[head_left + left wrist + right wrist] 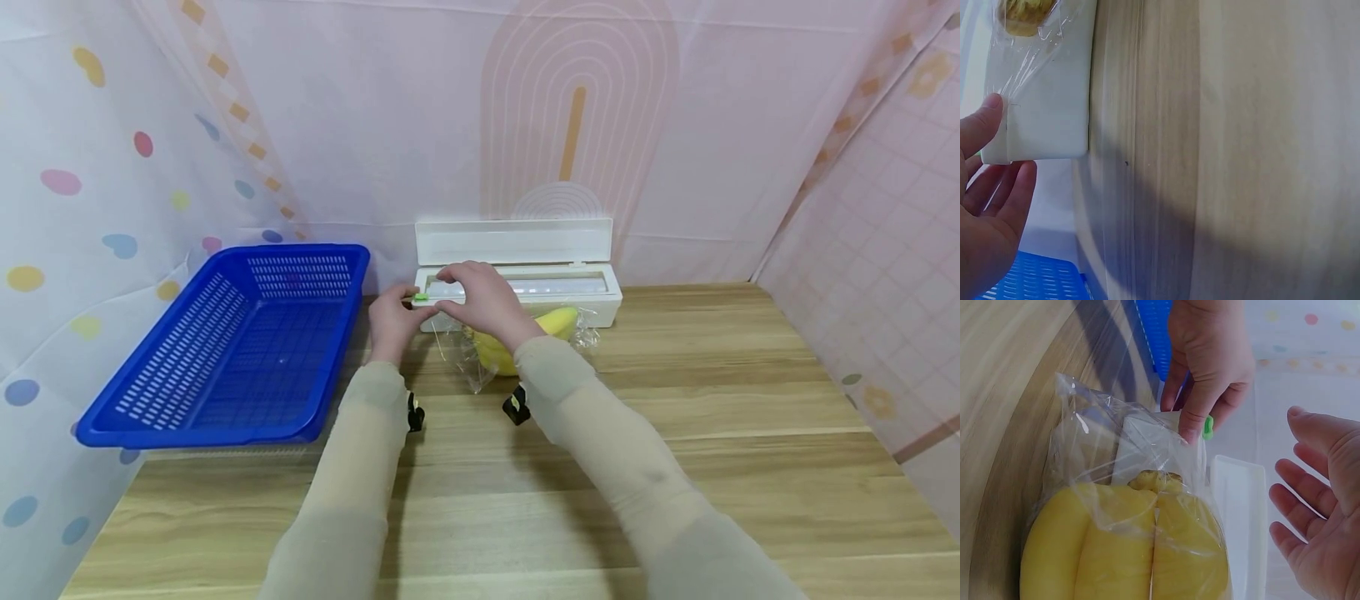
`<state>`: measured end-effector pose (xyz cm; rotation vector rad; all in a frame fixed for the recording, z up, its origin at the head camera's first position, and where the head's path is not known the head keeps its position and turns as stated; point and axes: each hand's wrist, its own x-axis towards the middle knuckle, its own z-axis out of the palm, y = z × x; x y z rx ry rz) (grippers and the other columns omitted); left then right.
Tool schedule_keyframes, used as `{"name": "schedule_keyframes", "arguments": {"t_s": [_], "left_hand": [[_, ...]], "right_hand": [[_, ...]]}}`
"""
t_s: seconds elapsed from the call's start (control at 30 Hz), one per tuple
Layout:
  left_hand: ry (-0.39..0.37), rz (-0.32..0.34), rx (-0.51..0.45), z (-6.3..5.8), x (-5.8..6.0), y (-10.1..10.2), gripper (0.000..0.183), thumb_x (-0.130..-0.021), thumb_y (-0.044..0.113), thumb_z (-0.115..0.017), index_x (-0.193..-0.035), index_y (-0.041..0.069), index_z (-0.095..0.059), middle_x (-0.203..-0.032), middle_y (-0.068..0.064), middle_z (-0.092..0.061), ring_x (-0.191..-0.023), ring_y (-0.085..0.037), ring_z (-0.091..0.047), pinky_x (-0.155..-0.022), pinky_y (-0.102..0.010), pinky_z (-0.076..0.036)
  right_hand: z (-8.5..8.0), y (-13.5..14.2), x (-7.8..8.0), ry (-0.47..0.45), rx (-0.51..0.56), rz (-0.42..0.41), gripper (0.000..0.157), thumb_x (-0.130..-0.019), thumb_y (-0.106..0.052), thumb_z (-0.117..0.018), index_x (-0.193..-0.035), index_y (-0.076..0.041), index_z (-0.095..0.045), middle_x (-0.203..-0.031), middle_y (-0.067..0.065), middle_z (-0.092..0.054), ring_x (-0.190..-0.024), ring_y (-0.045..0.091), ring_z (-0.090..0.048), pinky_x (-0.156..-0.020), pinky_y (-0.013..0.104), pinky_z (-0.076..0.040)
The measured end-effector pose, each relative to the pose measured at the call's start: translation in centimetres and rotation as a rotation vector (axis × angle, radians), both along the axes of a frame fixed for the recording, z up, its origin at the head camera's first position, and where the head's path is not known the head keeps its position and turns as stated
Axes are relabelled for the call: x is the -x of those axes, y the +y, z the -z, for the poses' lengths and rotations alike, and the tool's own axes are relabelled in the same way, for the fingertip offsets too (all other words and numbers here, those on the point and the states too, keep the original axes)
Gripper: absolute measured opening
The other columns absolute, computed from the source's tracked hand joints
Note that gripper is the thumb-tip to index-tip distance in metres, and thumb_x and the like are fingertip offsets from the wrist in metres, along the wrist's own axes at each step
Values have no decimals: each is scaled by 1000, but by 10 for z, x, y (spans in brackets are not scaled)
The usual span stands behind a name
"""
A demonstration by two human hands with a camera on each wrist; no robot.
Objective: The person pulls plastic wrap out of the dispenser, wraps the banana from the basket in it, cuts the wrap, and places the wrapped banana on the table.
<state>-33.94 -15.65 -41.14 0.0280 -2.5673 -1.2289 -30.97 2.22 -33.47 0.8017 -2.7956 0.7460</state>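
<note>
A white cling film dispenser (607,300) stands at the back of the table, its lid (513,242) raised. My left hand (392,321) grips its left end beside a small green slider (421,297); in the left wrist view the thumb (985,119) lies on one face, fingers curled round the end. Yellow bananas (1116,550), covered in clear film (1094,419), lie against the dispenser's front, partly behind my right wrist. Above the dispenser's left part hovers my right hand (487,300), fingers loosely curved with nothing between them, as the right wrist view shows.
A blue plastic basket (345,350) with slotted walls sits on the left of the wooden table (712,433). Patterned cloth (375,108) hangs behind and at both sides, close to the dispenser's back. Each wrist wears a small black device (516,406).
</note>
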Motion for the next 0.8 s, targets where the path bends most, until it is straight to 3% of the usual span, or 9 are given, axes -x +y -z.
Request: {"name": "schedule_keyframes", "arguments": {"t_s": [0.8], "left_hand": [[-27, -1, -40, 0, -2, -3, 47, -84, 23, -81, -123, 3, -67, -118, -16, -68, -105, -32, -66, -85, -44, -55]], "right_hand": [[-9, -25, 19, -11, -104, 44, 39, -95, -30, -68, -131, -16, -62, -127, 1, -63, -120, 21, -54, -97, 33, -46]]}}
